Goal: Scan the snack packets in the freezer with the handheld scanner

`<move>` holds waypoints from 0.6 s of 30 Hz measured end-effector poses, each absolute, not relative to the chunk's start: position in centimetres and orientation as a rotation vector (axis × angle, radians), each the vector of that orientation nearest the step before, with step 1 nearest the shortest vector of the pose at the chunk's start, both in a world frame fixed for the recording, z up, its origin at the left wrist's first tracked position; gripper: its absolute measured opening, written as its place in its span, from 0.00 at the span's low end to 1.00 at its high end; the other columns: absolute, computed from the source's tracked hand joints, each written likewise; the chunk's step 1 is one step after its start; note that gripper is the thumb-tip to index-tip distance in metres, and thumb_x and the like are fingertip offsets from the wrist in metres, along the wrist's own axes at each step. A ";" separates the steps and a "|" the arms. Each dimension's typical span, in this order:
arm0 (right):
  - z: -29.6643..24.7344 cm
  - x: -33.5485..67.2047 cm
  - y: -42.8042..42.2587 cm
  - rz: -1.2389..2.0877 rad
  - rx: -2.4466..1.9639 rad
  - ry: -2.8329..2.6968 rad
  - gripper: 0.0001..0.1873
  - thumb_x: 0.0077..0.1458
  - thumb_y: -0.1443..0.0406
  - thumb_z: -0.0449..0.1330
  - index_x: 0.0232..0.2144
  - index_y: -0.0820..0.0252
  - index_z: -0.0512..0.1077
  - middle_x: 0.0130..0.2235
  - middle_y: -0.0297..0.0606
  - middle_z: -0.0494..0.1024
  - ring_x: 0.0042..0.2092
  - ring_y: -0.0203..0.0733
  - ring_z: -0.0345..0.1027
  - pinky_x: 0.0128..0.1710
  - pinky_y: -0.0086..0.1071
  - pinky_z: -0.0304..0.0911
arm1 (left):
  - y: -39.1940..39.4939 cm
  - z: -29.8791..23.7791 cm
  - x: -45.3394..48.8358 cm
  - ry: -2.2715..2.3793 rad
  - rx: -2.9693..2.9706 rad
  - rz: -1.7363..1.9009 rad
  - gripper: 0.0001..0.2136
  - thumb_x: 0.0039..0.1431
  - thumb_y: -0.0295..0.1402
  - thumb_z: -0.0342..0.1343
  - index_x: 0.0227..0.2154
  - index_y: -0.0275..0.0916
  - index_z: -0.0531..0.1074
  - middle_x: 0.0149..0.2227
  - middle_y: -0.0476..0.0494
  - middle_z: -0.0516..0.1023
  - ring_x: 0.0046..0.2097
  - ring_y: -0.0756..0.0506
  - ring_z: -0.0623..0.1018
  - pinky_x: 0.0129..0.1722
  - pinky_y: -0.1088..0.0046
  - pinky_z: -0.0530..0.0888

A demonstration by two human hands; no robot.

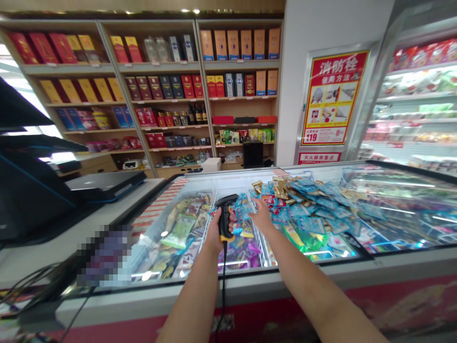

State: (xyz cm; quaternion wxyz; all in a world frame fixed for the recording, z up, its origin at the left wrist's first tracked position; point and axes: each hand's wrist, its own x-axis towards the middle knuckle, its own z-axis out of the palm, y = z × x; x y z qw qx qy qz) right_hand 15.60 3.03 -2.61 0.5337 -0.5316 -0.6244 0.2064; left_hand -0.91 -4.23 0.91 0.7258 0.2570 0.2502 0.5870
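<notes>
My left hand is wrapped round the handle of a black and yellow barcode scanner, its cord hanging down toward me. The scanner's head is level with a small blue packet, which my right hand pinches by its right edge. Right of that hand, a heap of blue packets spreads over the glass top of a chest freezer. Some gold packets and red packets lie at the heap's left side. The print on the packets is too small to read.
Bagged frozen goods show through the freezer glass. A counter with black equipment stands at the left, cables below it. Shelves of boxes line the back wall; a chilled display is at the right.
</notes>
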 end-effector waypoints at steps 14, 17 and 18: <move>-1.6 15.3 2.0 0.660 -1.263 -1.424 0.21 0.46 0.65 0.60 0.46 0.60 0.73 0.40 0.39 0.79 0.42 0.47 0.72 0.45 0.39 0.65 | -4.5 1.1 -0.7 0.576 0.550 1.322 0.14 0.61 0.40 0.51 0.32 0.32 0.71 0.25 0.47 0.71 0.20 0.55 0.68 0.16 0.82 0.66; -1.2 15.7 1.7 0.466 -1.228 -1.403 0.17 0.51 0.63 0.56 0.42 0.62 0.74 0.43 0.43 0.78 0.46 0.48 0.70 0.49 0.40 0.63 | -4.4 1.1 -0.7 0.584 0.551 1.328 0.14 0.61 0.40 0.50 0.32 0.32 0.71 0.25 0.47 0.71 0.20 0.55 0.68 0.16 0.82 0.66; -1.1 15.9 1.7 0.389 -1.216 -1.407 0.16 0.52 0.62 0.56 0.42 0.62 0.74 0.44 0.45 0.77 0.48 0.49 0.69 0.50 0.40 0.62 | -4.4 1.1 -0.7 0.583 0.555 1.327 0.14 0.62 0.40 0.50 0.32 0.32 0.71 0.25 0.47 0.71 0.20 0.55 0.68 0.15 0.82 0.66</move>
